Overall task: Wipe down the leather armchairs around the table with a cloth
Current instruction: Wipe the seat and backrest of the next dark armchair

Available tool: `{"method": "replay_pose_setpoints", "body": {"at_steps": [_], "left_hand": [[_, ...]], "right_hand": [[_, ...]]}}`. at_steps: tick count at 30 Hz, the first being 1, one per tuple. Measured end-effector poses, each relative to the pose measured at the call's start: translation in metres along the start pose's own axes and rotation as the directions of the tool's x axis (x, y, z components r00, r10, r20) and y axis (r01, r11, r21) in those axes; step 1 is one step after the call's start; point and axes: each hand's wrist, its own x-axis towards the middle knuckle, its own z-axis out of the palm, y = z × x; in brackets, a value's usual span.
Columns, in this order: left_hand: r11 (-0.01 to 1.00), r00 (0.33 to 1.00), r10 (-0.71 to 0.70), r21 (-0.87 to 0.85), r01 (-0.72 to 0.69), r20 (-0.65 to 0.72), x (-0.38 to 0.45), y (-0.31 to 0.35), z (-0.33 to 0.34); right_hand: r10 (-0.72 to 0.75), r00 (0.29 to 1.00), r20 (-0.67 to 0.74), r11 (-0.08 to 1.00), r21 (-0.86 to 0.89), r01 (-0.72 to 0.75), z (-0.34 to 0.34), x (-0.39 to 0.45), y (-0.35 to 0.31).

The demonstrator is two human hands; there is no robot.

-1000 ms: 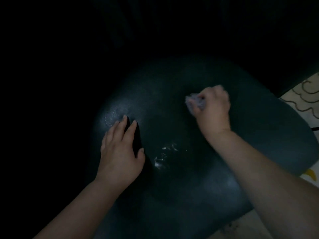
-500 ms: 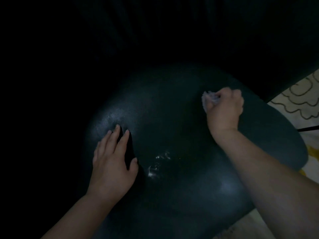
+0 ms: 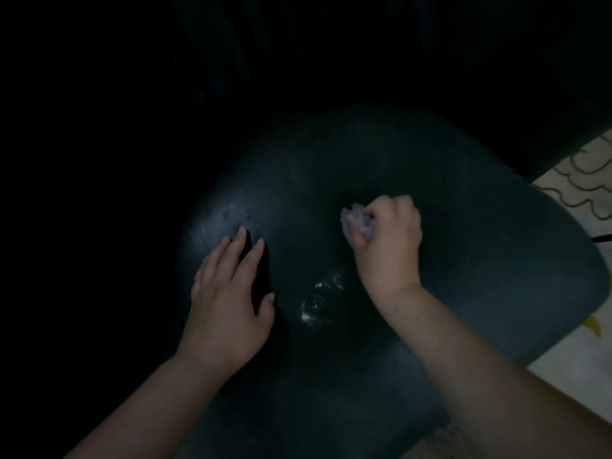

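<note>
Leather, dark and faintly glossy, forms the armchair seat [image 3: 447, 260] filling my head view; the left hand [image 3: 228, 293] lies flat upon it, fingers straight and slightly spread, palm down, holding nothing; the right hand [image 3: 387, 240] is curled tightly round a crumpled pale cloth [image 3: 356, 221], which protrudes at the thumb side and presses on the seat near its centre; bright wet streaks [image 3: 318, 299] lie between the two hands; patterned light flooring [image 3: 586, 180] shows at right.
</note>
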Motion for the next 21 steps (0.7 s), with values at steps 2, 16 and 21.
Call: {"method": "replay_pose_setpoints", "body": {"at_steps": [2,16,21], "left_hand": [[1.000,1.000,0.003,0.011,-0.003,0.002,-0.004,-0.001,0.000],[0.998,1.000,0.016,0.062,-0.014,-0.019,-0.043,-0.017,0.008],[0.998,1.000,0.015,0.061,-0.013,-0.018,-0.054,-0.030,0.008]], "right_hand": [[-0.093,0.992,0.088,0.995,0.046,0.089,-0.001,-0.021,-0.010],[-0.102,0.989,0.107,0.993,0.069,0.095,0.005,-0.072,-0.037],[0.073,0.997,0.007,0.997,-0.006,-0.072,-0.008,-0.047,-0.006]]}}
